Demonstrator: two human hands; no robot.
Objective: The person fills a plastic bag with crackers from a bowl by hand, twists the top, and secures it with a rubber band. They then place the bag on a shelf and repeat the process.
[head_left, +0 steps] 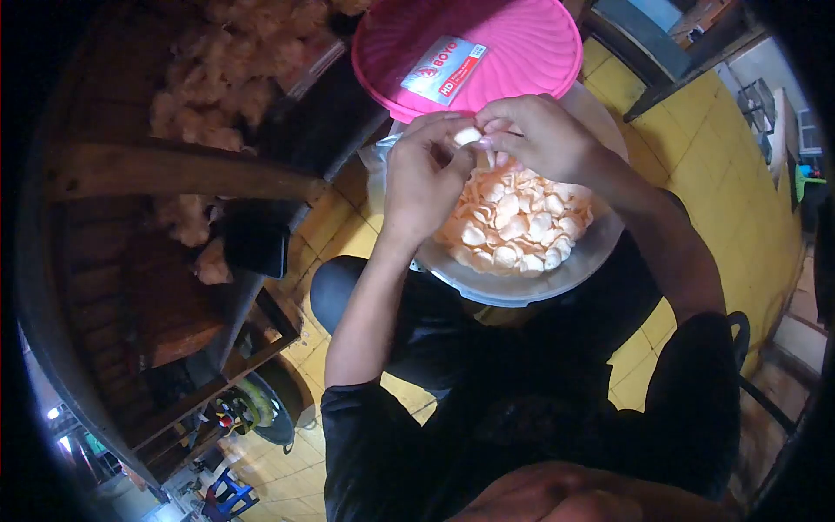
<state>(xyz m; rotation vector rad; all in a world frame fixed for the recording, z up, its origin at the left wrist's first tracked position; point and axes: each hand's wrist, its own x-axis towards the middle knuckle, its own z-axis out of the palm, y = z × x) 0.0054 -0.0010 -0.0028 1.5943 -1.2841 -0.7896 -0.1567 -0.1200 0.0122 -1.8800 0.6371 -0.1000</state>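
My left hand (424, 170) and my right hand (548, 135) meet above a large translucent plastic tub (496, 294). Between the fingertips of the left hand shows a pale cracker (467, 137). The right hand's fingers are pinched right beside it; what they grip is mostly hidden, though a thin pale strip hangs below them. Inside the tub lies a heap of small, curled, pale-orange crackers (522, 226). Behind the hands, a pink ridged lid (531, 43) rests at the tub's far side, carrying a flat packet (444, 70) labelled BOYO HD.
Clear plastic (376, 165) pokes out left of the tub. A wooden table or bench (174, 174) stands at the left, with many more crackers (235, 78) and a dark phone-like object (265, 248) near its edge. Below sits a dark pan (274, 418). Yellow tiles (696, 191) cover the floor.
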